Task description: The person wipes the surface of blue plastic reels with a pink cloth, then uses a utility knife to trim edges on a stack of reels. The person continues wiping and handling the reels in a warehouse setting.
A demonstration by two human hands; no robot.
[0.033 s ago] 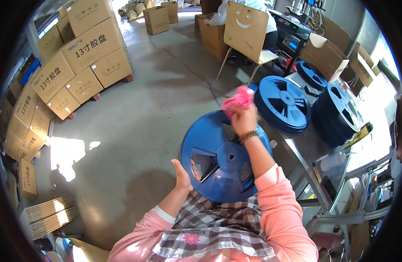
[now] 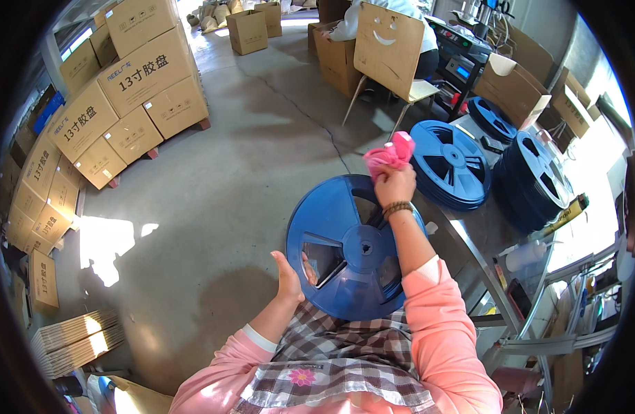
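Observation:
A large blue plastic reel [image 2: 352, 243] with window cut-outs is tilted up in front of my lap. My left hand [image 2: 288, 277] grips its left rim, thumb outside and fingertips showing through a cut-out. Over the reel's upper right edge, my right hand [image 2: 396, 185] is closed around a bunched pink cloth [image 2: 388, 156]. Whether the cloth touches the reel I cannot tell. The right forearm crosses in front of the reel's right side and hides part of it.
To the right, a metal-edged table [image 2: 472, 247] carries a stack of blue reels [image 2: 450, 162], another darker stack [image 2: 531, 186] and a white bottle [image 2: 523, 257]. Cardboard boxes [image 2: 143, 72] are piled at the left. Ahead, a person sits behind a wooden chair [image 2: 388, 52].
My right hand and the pink cloth have shifted slightly up and to the right along the reel's upper edge. The left hand and the reel stay almost still.

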